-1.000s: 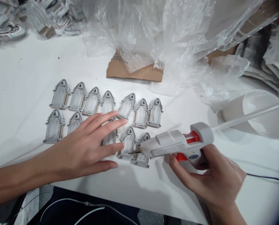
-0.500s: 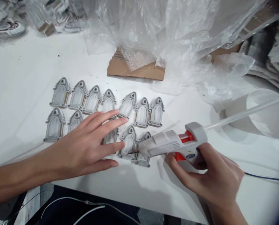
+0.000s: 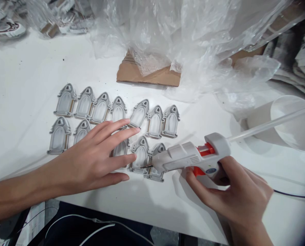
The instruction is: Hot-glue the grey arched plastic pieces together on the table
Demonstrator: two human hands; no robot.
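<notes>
My right hand (image 3: 241, 191) grips a white and red hot glue gun (image 3: 188, 157), a finger at its red trigger. A clear glue stick (image 3: 270, 124) sticks out of its back. The gun's nozzle tip meets the lower part of a grey arched, window-shaped piece (image 3: 141, 155); whether it touches cannot be made out. My left hand (image 3: 96, 157) is spread over the lower row, fingers apart, its index fingertip beside that same piece. Several like pieces lie in two rows, such as the one at the upper left (image 3: 64, 102). Part of the lower row is hidden under my left hand.
Torn brown cardboard (image 3: 147, 75) and crumpled clear plastic (image 3: 183, 37) lie at the back of the white table (image 3: 21, 85). A white cup (image 3: 262, 119) lies on its side at the right. A dark cord (image 3: 293, 194) trails from the gun.
My right hand and the glue gun have shifted slightly right, the nozzle staying near the same piece. My left hand has barely moved.
</notes>
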